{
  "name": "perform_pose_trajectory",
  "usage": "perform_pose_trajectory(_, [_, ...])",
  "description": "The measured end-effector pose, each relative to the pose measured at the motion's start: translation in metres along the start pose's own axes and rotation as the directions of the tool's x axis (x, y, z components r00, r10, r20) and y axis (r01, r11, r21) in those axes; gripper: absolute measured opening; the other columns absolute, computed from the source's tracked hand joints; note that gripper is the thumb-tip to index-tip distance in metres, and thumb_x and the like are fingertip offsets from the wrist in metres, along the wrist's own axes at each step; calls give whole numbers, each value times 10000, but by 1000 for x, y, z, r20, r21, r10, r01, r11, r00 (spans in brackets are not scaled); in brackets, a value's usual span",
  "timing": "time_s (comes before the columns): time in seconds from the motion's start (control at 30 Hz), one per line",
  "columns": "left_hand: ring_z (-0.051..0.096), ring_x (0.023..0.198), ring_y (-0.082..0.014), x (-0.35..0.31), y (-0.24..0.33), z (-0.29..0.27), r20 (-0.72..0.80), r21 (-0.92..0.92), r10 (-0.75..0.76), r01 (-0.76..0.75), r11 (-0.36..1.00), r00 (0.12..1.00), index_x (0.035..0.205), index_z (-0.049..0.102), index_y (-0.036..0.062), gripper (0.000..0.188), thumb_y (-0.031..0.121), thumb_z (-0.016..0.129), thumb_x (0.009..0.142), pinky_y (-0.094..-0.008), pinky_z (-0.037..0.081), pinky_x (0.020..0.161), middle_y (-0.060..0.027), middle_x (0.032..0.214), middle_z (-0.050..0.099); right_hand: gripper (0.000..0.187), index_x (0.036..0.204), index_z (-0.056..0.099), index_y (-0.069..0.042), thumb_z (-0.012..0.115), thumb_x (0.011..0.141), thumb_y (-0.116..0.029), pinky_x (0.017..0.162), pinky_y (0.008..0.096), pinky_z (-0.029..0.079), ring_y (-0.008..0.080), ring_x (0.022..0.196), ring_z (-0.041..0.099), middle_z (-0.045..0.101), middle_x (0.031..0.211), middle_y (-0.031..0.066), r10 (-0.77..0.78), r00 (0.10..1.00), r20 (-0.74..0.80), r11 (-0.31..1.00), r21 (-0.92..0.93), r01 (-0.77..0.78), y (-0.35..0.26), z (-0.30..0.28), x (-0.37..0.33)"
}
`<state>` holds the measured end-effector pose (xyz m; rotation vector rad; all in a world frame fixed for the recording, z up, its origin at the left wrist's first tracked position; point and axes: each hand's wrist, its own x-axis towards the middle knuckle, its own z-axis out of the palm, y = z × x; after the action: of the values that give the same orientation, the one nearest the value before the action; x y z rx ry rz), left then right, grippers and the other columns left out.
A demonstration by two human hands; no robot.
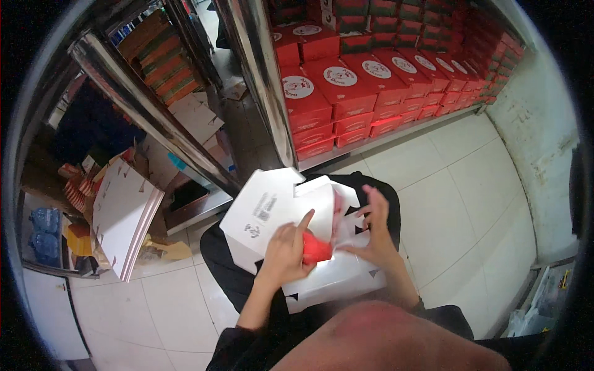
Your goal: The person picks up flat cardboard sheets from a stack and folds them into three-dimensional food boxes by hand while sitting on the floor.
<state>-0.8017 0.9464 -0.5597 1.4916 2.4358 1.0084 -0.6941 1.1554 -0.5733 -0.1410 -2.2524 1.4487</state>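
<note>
A partly folded cardboard box, white inside with red outer faces showing, rests on my lap. Its wide panel with small black print lies to the left, and several cut flaps stand up in the middle. My left hand grips the box beside a red folded part, index finger stretched along the panel. On the other side, my right hand has its fingers apart, with the thumb against a white flap. The flaps between my hands are blurred.
Stacked red boxes with round white labels fill a metal shelf ahead. Steel posts rise in front of me. Flat white cardboard blanks lean in a pile at the left. A white wall stands at the right above the tiled floor.
</note>
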Motion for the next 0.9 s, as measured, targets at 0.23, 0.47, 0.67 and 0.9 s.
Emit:
perform_pose_trajectory(0.23, [660,695,-292,-29,2,14,298,330,-97,-7,944,950,1177,521,42,612,406,757,745,-405,502,702,-108,749,648,484,1209,616,-72,759,776,-235,772,325,531,263,965,620,591,1159,113,-31,930,367,904,-387,183,-23,31,-33])
perform_pose_trajectory(0.47, [647,668,-142,-34,-20,9,206,-517,-339,396,759,918,889,741,5,121,108,742,826,-259,506,637,-120,793,715,304,978,740,-89,778,695,17,705,284,537,180,816,634,595,843,48,-122,978,167,981,168,94,-8,-23,-32])
perform_pose_trajectory(0.67, [655,683,-144,-32,3,11,110,-491,-245,267,830,963,971,738,15,201,123,768,804,-263,519,640,-118,820,717,343,1041,748,-151,715,766,51,612,255,471,130,746,550,466,913,33,-68,973,222,992,-88,90,-26,6,-27])
perform_pose_trajectory(0.9, [674,699,-199,-37,5,6,20,-446,-74,76,892,997,943,713,-13,167,93,748,819,-292,530,649,-118,823,705,361,1166,692,-171,628,854,-1,620,283,460,166,775,576,554,1139,71,-70,902,425,961,-214,175,-53,20,-9])
